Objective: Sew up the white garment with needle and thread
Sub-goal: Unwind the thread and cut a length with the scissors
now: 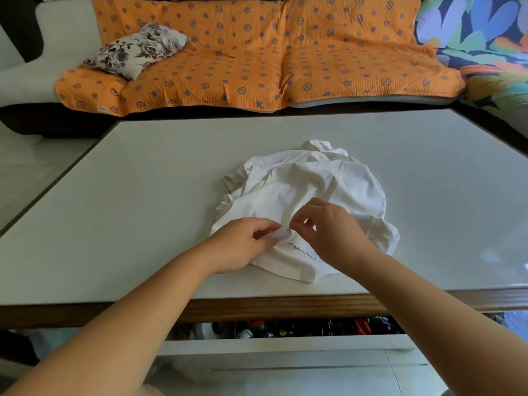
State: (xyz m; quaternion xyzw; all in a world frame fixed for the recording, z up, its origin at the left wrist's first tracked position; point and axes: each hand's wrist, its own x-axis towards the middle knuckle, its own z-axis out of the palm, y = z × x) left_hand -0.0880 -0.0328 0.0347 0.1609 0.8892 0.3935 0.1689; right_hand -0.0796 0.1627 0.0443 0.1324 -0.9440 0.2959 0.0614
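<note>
Now white garment [308, 181] crumpled, dark stitches [300, 248] near hem; left hand [243, 244] pinches fold [281, 234], right hand [331, 227] pinches perhaps needle.

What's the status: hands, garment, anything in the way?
Left hand pinches a fold of the white garment. Right hand pinched beside it, needle too small to see. Garment bunched on table; no obstruction.

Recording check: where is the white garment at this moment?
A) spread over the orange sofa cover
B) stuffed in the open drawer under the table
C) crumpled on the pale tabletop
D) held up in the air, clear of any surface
C: the white garment lies crumpled on the table, and the left hand pinches a fold at its near edge.
</note>
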